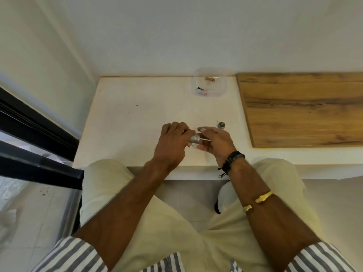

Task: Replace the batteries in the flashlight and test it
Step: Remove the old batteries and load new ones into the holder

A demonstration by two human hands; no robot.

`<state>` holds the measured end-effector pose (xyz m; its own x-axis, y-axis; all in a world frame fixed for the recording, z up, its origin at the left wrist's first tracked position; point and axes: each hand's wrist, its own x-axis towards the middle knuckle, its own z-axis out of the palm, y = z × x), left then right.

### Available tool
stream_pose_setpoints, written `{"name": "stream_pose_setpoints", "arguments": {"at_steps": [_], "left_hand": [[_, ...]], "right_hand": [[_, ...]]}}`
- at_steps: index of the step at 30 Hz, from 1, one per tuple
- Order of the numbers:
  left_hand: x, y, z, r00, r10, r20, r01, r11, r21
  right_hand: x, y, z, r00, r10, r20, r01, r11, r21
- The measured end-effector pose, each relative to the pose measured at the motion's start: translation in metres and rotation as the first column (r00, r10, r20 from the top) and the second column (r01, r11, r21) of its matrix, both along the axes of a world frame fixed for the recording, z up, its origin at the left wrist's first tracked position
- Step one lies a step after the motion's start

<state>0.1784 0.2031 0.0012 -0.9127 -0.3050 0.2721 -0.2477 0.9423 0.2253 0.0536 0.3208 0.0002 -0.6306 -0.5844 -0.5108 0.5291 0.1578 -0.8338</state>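
My left hand (172, 139) grips a small silver flashlight body (194, 138) just above the white table (127, 118). My right hand (213, 141) is at the body's open end, its thumb and fingers pinching a pale, thin part there that I cannot make out clearly. The flashlight's grey end cap (221, 125) stands alone on the table, just beyond my right hand. A clear plastic tub (209, 83) at the table's far edge holds a copper-coloured battery (210, 79) and another battery (201, 90) with a dark and a pink end.
A wooden board (302, 108) covers the table's right part. A white wall rises directly behind the table. A black window frame (35, 130) runs along the left. My knees in pale trousers sit under the table's near edge.
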Motion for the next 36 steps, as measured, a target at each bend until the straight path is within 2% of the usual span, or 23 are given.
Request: {"name": "stream_pose_setpoints", "arguments": {"at_steps": [3,5,10,16,18,20,23,26,29,36], "left_hand": [[-0.001,0.002,0.005,0.999,-0.035,0.011,0.036,0.993,-0.113],[-0.001,0.0,0.008,0.999,-0.052,-0.007,0.05,0.989,-0.142],[-0.003,-0.005,0.011,1.0,-0.03,-0.004,0.029,0.992,-0.124],[-0.002,-0.016,0.008,0.995,0.103,-0.012,-0.103,0.994,-0.031],[-0.003,-0.022,0.009,0.985,0.173,-0.025,-0.171,0.984,0.053],[-0.004,-0.025,0.008,0.963,0.261,-0.069,-0.239,0.943,0.231],[-0.008,-0.024,0.005,0.925,0.353,-0.138,-0.249,0.841,0.481],[-0.013,-0.019,0.002,0.884,0.43,-0.184,-0.22,0.729,0.648],[-0.018,-0.019,-0.003,0.863,0.477,-0.167,-0.228,0.663,0.713],[-0.023,-0.02,-0.013,0.864,0.485,-0.138,-0.249,0.649,0.718]], "right_hand": [[0.005,0.002,0.003,0.977,0.045,0.209,-0.033,0.998,-0.058],[0.005,0.003,0.002,0.963,0.042,0.266,-0.018,0.995,-0.093],[0.003,0.004,0.0,0.962,0.002,0.272,0.029,0.993,-0.11],[-0.005,0.009,0.003,0.968,-0.102,0.229,0.131,0.985,-0.114],[-0.008,0.011,0.004,0.965,-0.139,0.224,0.173,0.975,-0.139],[-0.009,0.012,0.005,0.958,-0.165,0.235,0.206,0.965,-0.16],[-0.009,0.011,0.005,0.944,-0.19,0.269,0.242,0.954,-0.175],[-0.008,0.012,0.005,0.93,-0.208,0.303,0.27,0.946,-0.181],[-0.009,0.013,0.006,0.92,-0.216,0.328,0.291,0.935,-0.201],[-0.011,0.014,0.006,0.906,-0.235,0.352,0.322,0.923,-0.211]]}}
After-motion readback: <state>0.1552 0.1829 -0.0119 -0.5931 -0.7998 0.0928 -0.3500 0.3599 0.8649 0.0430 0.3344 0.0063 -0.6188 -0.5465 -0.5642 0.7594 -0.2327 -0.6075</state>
